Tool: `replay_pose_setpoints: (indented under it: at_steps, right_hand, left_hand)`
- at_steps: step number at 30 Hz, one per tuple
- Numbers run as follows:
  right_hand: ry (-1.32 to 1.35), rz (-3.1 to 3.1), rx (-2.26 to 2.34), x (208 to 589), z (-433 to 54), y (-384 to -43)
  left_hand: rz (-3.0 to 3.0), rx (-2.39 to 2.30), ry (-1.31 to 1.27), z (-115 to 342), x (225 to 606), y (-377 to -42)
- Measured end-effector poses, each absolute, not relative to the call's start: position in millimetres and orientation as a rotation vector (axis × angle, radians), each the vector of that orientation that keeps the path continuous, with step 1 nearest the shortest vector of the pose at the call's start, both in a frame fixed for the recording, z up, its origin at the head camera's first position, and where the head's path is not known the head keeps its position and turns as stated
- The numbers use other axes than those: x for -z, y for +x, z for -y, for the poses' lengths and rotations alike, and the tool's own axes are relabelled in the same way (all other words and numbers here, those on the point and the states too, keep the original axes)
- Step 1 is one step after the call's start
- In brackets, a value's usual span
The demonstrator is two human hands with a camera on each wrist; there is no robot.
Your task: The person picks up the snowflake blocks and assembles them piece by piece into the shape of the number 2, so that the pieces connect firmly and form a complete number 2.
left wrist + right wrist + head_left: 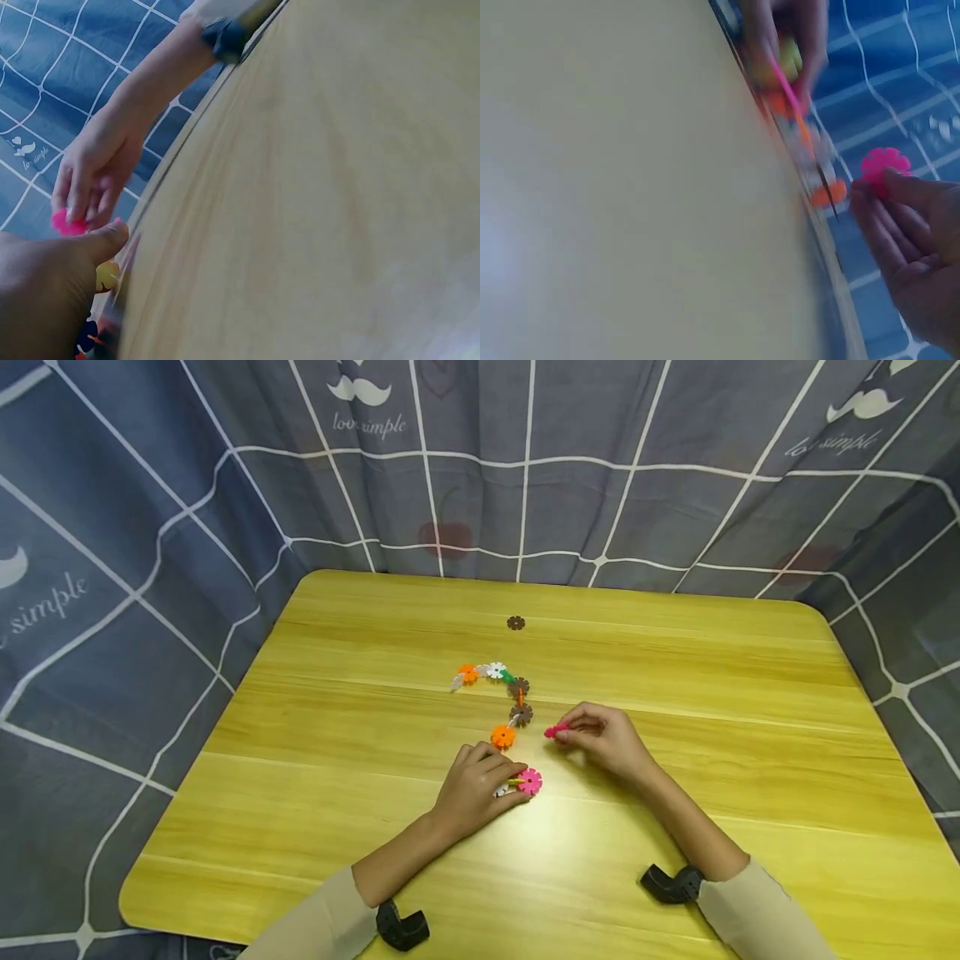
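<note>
A curved chain of interlocking notched plastic discs, snowflake-style building pieces, lies on the table, with an orange disc (503,737) just beyond my left hand (474,783). That hand covers part of the chain and holds its near end, where a pink disc (531,782) shows between thumb and forefinger. Beside it are a yellow piece (514,782) and a white one (501,790), partly hidden by the fingers. To the right, my right hand (606,739) pinches a separate pink disc (886,166) between thumb and fingers, apart from the chain.
Farther up the wooden table (337,693) lies a loose brown disc (516,622). The chain's far end curves left through brown, green, white and orange pieces (468,673). A grey checked curtain (480,502) hangs behind the table.
</note>
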State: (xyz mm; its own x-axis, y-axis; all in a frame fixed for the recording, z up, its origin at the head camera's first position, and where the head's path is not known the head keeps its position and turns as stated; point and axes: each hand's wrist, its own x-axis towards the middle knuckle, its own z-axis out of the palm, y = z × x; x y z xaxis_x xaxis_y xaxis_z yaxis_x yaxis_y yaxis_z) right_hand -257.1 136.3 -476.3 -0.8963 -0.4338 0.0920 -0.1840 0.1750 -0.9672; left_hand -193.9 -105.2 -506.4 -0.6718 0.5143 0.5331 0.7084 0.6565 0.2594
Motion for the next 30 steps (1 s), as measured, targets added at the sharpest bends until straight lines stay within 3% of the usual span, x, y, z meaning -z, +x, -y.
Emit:
replay_pose_setpoints:
  at_steps: [9, 30]
  right_hand:
    - [-0.779, -2.269, 1.716, 472, -127, -207]
    - [-0.827, -2.144, 1.93, 508, -127, -203]
  left_hand:
    - [2.43, 0.634, -0.97, 106, 506, -194]
    - [2.406, 0.653, -1.026, 106, 506, -192]
